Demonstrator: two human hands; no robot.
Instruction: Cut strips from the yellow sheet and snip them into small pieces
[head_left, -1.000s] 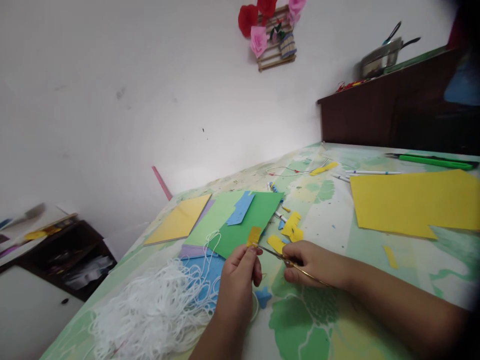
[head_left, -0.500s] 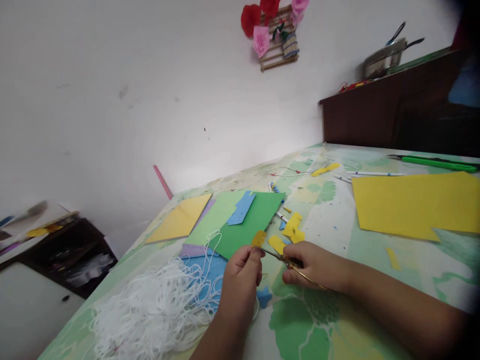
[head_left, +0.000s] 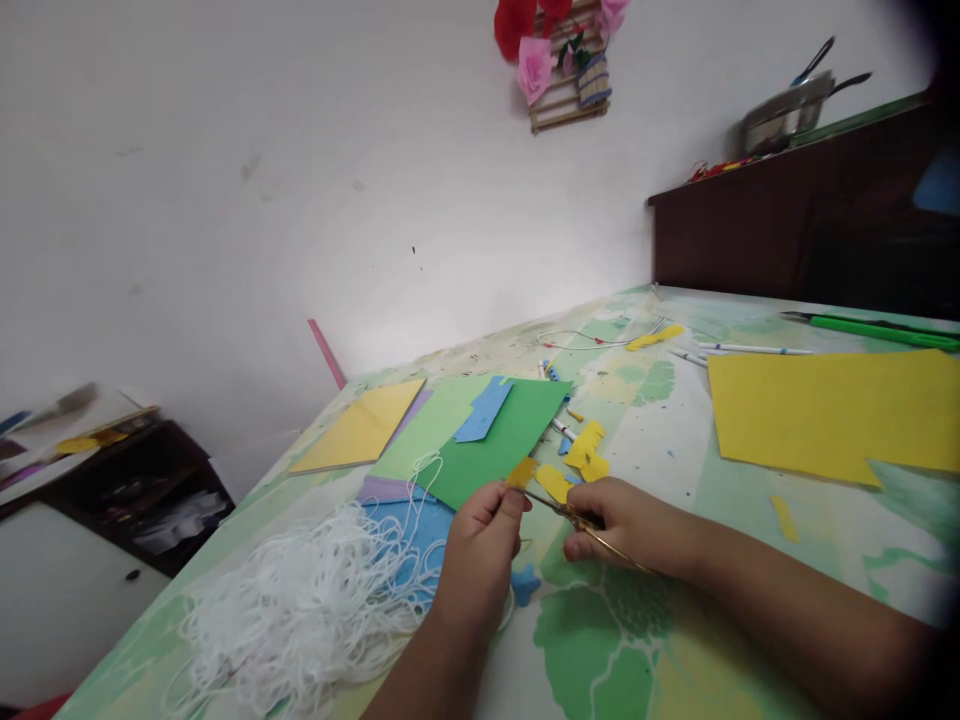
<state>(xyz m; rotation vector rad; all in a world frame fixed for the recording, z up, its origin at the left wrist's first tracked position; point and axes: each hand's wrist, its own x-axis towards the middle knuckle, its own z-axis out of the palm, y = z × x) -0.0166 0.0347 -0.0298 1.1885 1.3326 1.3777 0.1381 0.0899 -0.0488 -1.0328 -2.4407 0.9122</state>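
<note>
Between thumb and fingers, my left hand point(head_left: 486, 535) pinches a small yellow piece point(head_left: 523, 471). My right hand point(head_left: 626, 525) is closed around the handles of gold-coloured scissors point(head_left: 568, 513), whose blades point left and reach the yellow piece at my left fingertips. Yellow scraps point(head_left: 589, 452) lie just beyond my right hand. Behind my left hand is a green sheet point(head_left: 510, 430) with a cut blue piece point(head_left: 486, 410) on it. A blue scrap point(head_left: 525, 584) rests on the table between my forearms.
A tangle of white cord point(head_left: 300, 610) covers the table's left front. Yellow foam sheet point(head_left: 832, 410) lies at the right, with a green-handled tool point(head_left: 885, 330) behind it. White pens point(head_left: 754, 349) lie near the sheet. An orange-yellow sheet point(head_left: 360, 428) is at the left.
The yellow piece at my left fingertips has tilted, and the scissors have shifted slightly with my right hand. The whole view has moved a little.
</note>
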